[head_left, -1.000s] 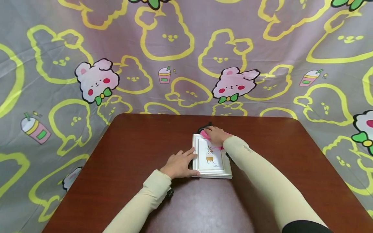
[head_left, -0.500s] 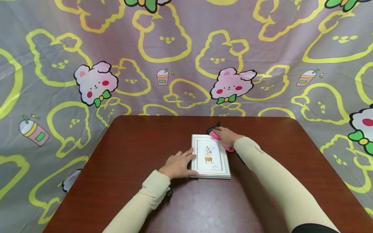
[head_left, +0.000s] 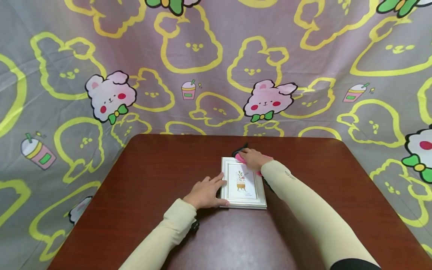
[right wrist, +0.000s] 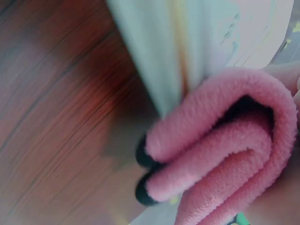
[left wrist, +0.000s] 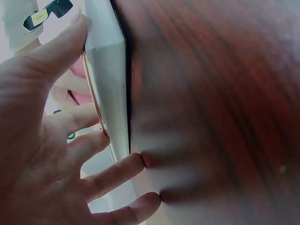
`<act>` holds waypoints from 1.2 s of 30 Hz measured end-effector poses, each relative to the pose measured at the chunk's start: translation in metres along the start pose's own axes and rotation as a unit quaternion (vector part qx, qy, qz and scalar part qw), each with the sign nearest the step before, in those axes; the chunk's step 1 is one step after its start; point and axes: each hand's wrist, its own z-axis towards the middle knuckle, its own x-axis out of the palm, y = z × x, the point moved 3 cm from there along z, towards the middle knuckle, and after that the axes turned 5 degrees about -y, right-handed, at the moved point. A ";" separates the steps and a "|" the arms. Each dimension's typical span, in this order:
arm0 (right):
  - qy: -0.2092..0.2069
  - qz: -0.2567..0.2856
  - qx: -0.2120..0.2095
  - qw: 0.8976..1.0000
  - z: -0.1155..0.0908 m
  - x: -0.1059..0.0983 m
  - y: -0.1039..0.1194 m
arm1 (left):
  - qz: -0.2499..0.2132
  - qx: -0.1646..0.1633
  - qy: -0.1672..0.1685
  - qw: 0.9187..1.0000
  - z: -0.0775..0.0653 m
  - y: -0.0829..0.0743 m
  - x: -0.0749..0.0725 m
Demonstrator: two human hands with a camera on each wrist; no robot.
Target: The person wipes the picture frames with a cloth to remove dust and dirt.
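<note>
From my far-off seat I see a white picture frame [head_left: 242, 193] lying flat, face up, on the shiny red-brown table [head_left: 168, 165]. Its rim has steps, and a thin gold line runs along the inside. The drawing [head_left: 241, 185] shows a plant with leaves and a bit of red, in a white and orange pot on skinny legs. Some tiny writing sits below; I can't read it. My left hand [head_left: 204, 192] is spread, fingers loose, touching the frame's left side and near corner. My right hand [head_left: 253, 158] grips a fluffy pink cloth [right wrist: 211, 157], folded over, at the far right corner.
</note>
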 end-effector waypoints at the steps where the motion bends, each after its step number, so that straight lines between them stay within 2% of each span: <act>1: -0.002 -0.003 -0.002 1.000 0.002 0.000 0.005 | -0.002 0.001 0.000 1.000 0.000 0.000 0.000; 9: -0.016 -0.028 -0.036 0.999 0.018 0.004 0.040 | 0.001 0.012 -0.013 1.000 -0.001 -0.002 -0.002; 16: -0.021 -0.020 -0.050 0.998 0.034 0.008 0.054 | 0.002 0.015 -0.017 1.000 -0.001 -0.003 -0.004; 18: -0.038 -0.021 -0.063 0.997 0.042 0.015 0.049 | 0.003 0.013 -0.018 1.000 -0.001 -0.003 -0.003; 23: -0.051 -0.015 -0.079 0.995 0.042 0.017 0.044 | 0.004 0.005 -0.017 1.000 0.000 -0.002 -0.003; 24: -0.041 -0.009 -0.072 0.996 0.037 0.011 0.048 | 0.005 0.003 -0.018 1.000 0.001 -0.003 -0.003; 30: -0.036 -0.030 -0.074 0.996 0.029 0.006 0.039 | 0.003 -0.004 -0.021 1.000 0.004 -0.004 -0.003; 36: -0.019 -0.020 -0.051 0.998 0.020 0.002 0.021 | 0.003 -0.008 -0.014 1.000 0.005 -0.003 -0.002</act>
